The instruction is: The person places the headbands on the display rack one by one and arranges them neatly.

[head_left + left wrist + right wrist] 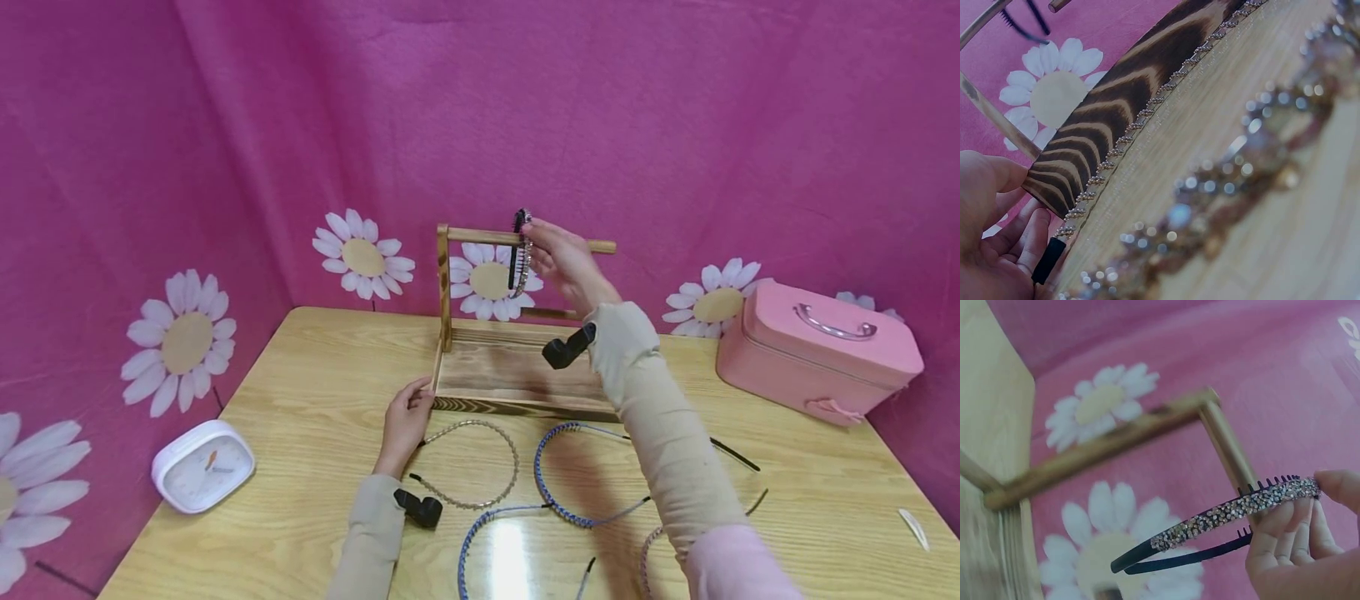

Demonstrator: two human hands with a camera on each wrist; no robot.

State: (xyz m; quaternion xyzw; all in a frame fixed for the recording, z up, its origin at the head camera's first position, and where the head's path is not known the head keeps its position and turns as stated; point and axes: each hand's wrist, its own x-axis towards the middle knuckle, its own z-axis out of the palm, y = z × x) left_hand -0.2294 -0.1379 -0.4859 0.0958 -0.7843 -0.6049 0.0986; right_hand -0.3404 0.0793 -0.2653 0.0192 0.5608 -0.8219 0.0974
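A wooden rack [444,287] with a top bar and a tray-like base stands at the back of the table. My right hand [566,262] pinches a black toothed headband [1225,512] set with sparkling stones, at its curved top. The headband hangs over the rack's top bar [480,237], its ends pointing down. At the base's front left corner, my left hand [405,423] grips the wood between thumb and fingers. Beside that hand, a gold beaded headband [516,467] lies on the table, a black tip [1049,259] near the fingers.
Two blue headbands [538,471] and a pinkish one [645,558] lie in front of the rack, partly behind my right arm. At the left is a white clock [202,467]. A pink case [817,350] and a small white piece [913,529] are on the right.
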